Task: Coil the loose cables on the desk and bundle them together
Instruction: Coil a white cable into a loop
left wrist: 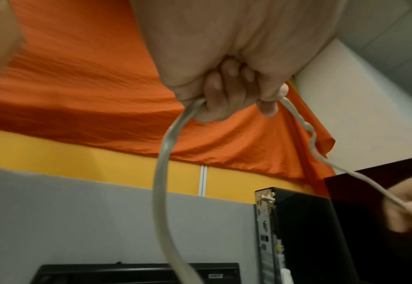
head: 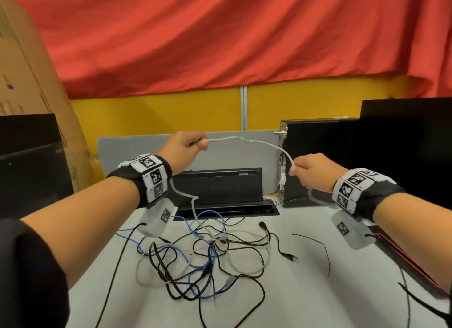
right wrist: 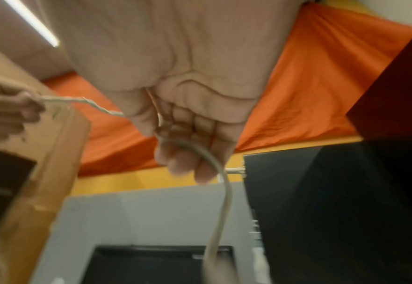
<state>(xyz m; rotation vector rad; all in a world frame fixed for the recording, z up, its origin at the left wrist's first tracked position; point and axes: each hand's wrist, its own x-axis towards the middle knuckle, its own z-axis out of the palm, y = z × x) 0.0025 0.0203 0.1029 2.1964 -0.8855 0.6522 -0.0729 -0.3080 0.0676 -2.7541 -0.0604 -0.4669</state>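
Observation:
A white cable (head: pixel 247 141) stretches in the air between both raised hands. My left hand (head: pixel 188 146) grips it in a fist (left wrist: pixel 226 96); from there the white cable (left wrist: pixel 162 173) hangs down to the desk. My right hand (head: pixel 310 172) grips the other part, fingers curled round the white cable (right wrist: pixel 214 163), which droops below the wrist. On the desk lies a tangled pile of black, blue and white cables (head: pixel 200 256), apart from both hands.
A black cable tie (head: pixel 318 247) lies right of the pile. A black USB plug (head: pixel 291 256) sits beside it. A black PC tower (head: pixel 315 161), a black desk cable box (head: pixel 217 188), monitors (head: pixel 406 151) on both sides and a cardboard box (head: pixel 31 87) ring the grey desk (head: pixel 281 303).

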